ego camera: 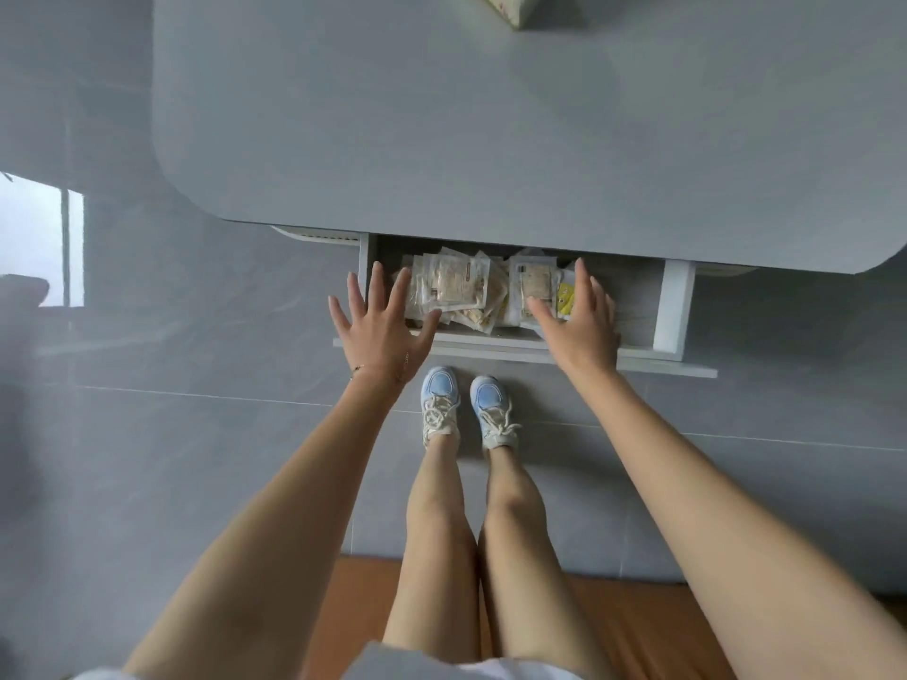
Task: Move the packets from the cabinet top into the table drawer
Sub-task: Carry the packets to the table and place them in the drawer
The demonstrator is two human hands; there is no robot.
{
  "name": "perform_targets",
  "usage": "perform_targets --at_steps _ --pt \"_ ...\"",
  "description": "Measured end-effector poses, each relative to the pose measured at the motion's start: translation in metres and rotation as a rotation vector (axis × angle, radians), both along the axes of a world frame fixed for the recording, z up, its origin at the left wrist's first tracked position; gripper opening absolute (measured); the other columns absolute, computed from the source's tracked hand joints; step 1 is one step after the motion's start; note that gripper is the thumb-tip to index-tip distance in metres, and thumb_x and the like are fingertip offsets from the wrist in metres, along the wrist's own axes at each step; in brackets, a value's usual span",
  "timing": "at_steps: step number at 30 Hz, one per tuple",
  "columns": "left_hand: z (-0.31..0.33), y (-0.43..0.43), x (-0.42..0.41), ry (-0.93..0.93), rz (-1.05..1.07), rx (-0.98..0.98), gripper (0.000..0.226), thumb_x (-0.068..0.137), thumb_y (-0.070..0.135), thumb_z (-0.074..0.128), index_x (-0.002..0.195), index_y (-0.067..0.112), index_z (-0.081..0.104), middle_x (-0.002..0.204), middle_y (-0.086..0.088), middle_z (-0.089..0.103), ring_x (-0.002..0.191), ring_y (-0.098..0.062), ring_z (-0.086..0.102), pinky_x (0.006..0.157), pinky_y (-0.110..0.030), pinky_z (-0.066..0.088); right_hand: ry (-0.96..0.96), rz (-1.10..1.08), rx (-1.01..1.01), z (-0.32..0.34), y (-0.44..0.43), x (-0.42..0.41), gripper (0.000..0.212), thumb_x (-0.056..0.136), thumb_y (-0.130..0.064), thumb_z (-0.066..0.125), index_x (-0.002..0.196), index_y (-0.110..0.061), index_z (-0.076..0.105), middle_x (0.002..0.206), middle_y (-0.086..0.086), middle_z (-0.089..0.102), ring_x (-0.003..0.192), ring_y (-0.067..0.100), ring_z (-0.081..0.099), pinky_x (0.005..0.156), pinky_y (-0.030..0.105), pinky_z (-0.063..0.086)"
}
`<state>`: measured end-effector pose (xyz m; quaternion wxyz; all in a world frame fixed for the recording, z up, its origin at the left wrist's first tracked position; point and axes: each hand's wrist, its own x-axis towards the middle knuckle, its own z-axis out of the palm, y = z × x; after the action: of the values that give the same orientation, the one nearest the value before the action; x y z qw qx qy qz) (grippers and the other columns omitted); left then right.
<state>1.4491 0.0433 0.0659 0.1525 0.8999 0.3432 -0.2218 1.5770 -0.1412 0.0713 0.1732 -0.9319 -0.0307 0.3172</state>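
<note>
On the far left, the grey tiled floor point(172, 434) carries a pale, bright patch of reflected light. The person's left hand point(380, 326) is open, its fingers straight and fanned wide apart, palm down over the left front corner of the pulled-out white drawer point(675, 306); whether it touches the drawer's front edge cannot be told. A thin gold bracelet point(358, 368) circles that wrist.

The drawer hangs under the near edge of the large grey counter with rounded corners point(491, 115). Inside it, filling the left and middle part, lies a loose heap of clear plastic packets with beige contents point(456, 287), overlapping one another; a small yellow packet point(566, 299) sits at the heap's right edge. Below the drawer front, a pair of pale blue and white lace-up sneakers point(441, 400) stands on the floor.

The right hand point(581, 321) is open too, fingers straight and close together, reaching over the drawer front just beside the yellow packet, gripping nothing. The drawer's right part shows bare grey bottom. On the counter's far edge, right of centre, sits the corner of a pale green box point(513, 7).
</note>
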Motion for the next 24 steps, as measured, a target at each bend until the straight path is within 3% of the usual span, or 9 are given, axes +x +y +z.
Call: perform_targets --at_steps 3,10,16,24 --pt "0.059 -0.001 -0.014 0.028 -0.028 0.041 0.076 0.087 0.072 0.021 0.15 0.034 -0.001 0.16 -0.002 -0.006 0.145 -0.034 -0.01 0.113 -0.058 -0.008 -0.043 0.27 -0.136 0.064 0.013 -0.01 0.078 0.091 -0.064 0.038 0.152 -0.034 0.001 0.162 0.003 0.005 0.148 0.028 0.002 0.116 0.055 0.008" --pt "0.158 -0.005 -0.052 0.03 0.016 0.071 0.082 0.082 0.076 0.016 0.15 0.036 -0.006 0.159 -0.003 -0.013 0.143 -0.036 -0.018 0.11 -0.064 -0.011 -0.093 0.609 -0.193 0.164 0.046 -0.04 0.08 0.09 -0.065 0.037 0.153 -0.033 -0.002 0.162 0.005 0.004 0.148 0.031 0.0 0.115 0.056 0.004" --pt "0.22 0.015 -0.119 -0.077 0.285 0.021 0.076 0.087 0.07 0.027 0.149 0.039 -0.004 0.159 0.0 -0.013 0.143 -0.032 -0.021 0.107 -0.06 -0.018 -0.143 0.865 -0.201 0.226 0.108 -0.083 0.079 0.091 -0.061 0.039 0.153 -0.029 0.001 0.162 0.007 0.005 0.148 0.033 0.001 0.115 0.057 0.006" --pt "0.246 0.099 -0.253 -0.034 0.605 0.102 0.075 0.087 0.068 0.029 0.149 0.04 -0.003 0.16 0.002 -0.006 0.145 -0.033 -0.014 0.111 -0.063 -0.006 -0.203 1.18 -0.185 0.263 0.243 -0.199 0.079 0.09 -0.061 0.042 0.153 -0.032 0.003 0.162 0.004 0.004 0.148 0.032 -0.001 0.115 0.057 0.005"
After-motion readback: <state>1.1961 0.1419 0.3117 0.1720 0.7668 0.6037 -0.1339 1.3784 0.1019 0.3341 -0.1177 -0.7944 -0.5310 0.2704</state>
